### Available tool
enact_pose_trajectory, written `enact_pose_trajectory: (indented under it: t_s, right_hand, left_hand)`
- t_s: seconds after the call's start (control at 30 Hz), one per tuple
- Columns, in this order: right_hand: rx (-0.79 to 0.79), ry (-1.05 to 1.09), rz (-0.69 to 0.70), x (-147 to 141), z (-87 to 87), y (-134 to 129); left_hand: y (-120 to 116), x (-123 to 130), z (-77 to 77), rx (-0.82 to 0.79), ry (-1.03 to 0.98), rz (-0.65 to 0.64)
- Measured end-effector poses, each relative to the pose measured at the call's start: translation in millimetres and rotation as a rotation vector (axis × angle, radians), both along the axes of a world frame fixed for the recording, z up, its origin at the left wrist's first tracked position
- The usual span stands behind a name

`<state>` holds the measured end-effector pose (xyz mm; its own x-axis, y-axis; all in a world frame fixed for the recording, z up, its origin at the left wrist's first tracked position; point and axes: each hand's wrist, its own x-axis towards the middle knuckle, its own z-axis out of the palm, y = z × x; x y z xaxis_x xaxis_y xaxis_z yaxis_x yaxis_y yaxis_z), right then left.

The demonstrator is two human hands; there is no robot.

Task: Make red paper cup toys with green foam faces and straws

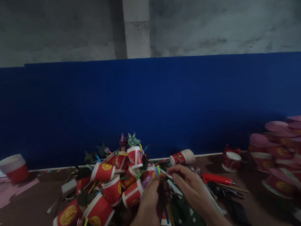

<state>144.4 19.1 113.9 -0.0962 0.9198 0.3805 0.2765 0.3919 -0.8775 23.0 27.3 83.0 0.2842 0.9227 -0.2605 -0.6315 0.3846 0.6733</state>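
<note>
My left hand is at the lower middle, its fingers closed around thin sticks or straws, one blue and one yellowish, that hang below the fist. Just to the right, my right hand has its fingers apart and slightly curved, with nothing seen in it. Left of my hands lies a heap of red paper cups with yellow emblems and coloured straws. On top of the heap stands a small red and white cup with a green rabbit-face cutout above it.
Stacked cups and pink paper are at the far left. Behind my hands lies another cup stack. A red-handled tool is on the right, before a pile of cups with pink tops. A blue panel rises behind.
</note>
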Motion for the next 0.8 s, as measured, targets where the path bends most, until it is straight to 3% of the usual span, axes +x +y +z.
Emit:
enact_pose_trajectory:
  t_s: [0.07,0.17,0.37,0.5,0.8]
  right_hand:
    - [-0.128,0.060,-0.068,1.1,0.4,8.0]
    - [-0.245,0.099,0.023,1.6,1.0,13.6]
    - [-0.283,0.210,0.096,1.8,-0.1,10.3]
    - [-0.371,0.285,0.140,1.7,-0.3,8.3]
    - [-0.429,0.360,0.200,5.7,-8.7,13.3]
  left_hand:
    - [-6.3,0.3,5.3,0.009,0.037,-0.009]
    - [-13.6,3.4,10.5,-0.010,0.120,-0.004]
    - [-17.8,7.6,10.5,-0.008,0.274,-0.100]
    - [-18.2,9.0,6.2,0.001,0.240,-0.071]
    - [-21.1,13.2,8.6,0.022,0.101,-0.206]
